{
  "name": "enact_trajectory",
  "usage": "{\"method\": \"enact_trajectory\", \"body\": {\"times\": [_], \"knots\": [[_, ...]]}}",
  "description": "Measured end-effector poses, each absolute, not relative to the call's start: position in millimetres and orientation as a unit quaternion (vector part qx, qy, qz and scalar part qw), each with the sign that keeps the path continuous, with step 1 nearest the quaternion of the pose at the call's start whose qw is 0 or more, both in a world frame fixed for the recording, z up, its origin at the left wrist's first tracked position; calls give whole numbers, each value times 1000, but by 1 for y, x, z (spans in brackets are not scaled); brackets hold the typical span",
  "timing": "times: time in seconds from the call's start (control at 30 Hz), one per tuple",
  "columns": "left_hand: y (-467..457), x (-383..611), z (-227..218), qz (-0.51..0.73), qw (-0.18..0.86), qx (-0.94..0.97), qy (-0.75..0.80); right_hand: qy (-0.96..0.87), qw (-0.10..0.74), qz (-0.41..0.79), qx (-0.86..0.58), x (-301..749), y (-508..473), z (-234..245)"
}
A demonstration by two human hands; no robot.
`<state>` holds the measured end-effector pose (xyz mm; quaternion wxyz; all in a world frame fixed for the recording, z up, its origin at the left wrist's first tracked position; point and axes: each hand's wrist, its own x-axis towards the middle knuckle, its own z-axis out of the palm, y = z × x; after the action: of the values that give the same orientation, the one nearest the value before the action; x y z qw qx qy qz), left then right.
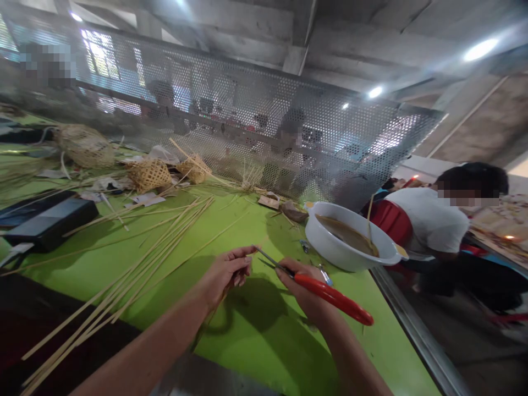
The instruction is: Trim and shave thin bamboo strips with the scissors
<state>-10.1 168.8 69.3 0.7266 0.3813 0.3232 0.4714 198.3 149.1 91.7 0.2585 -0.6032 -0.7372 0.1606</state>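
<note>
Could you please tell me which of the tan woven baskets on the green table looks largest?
It is the rounded, tan, openwork woven basket farthest left; it looks clearly wider and taller than the middle woven basket and the right-hand woven basket.

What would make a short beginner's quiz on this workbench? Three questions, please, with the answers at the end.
1. True or false: the right hand holds the red-handled tool.
2. What colour is the liquid in the white basin?
3. Fill in the blank: the bundle of long, pale strips lies to the ____ of the left hand on the green table.

Key:
1. True.
2. Brownish.
3. Left.
</note>
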Motion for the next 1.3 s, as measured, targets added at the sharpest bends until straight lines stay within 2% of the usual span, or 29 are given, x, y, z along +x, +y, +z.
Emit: {"method": "enact_trajectory", "body": {"times": [0.17, 0.33, 0.47, 0.63, 0.8, 0.97, 1.17, 1.3], "knots": [[169, -10, 69, 468, 740, 372, 309, -713, 304, 151, -613, 198, 149, 92], [170, -10, 65, 483, 743, 360, 292, -748, 249, 164, -592, 194, 147, 94], [171, -10, 65, 481, 750, 358, 278, -726, 277, 140, -614, 193, 146, 95], [171, -10, 65, 489, 748, 353, 277, -759, 246, 166, -580, 190, 143, 96], [170, -10, 66, 485, 752, 358, 266, -720, 281, 143, -618, 191, 145, 96], [172, -10, 63, 489, 740, 364, 285, -761, 246, 171, -575, 188, 143, 96], [168, -9, 69, 461, 699, 424, 345, -713, 299, 140, -619, 201, 150, 93], [167, -9, 71, 464, 672, 446, 367, -729, 278, 136, -611, 203, 151, 92]]}}
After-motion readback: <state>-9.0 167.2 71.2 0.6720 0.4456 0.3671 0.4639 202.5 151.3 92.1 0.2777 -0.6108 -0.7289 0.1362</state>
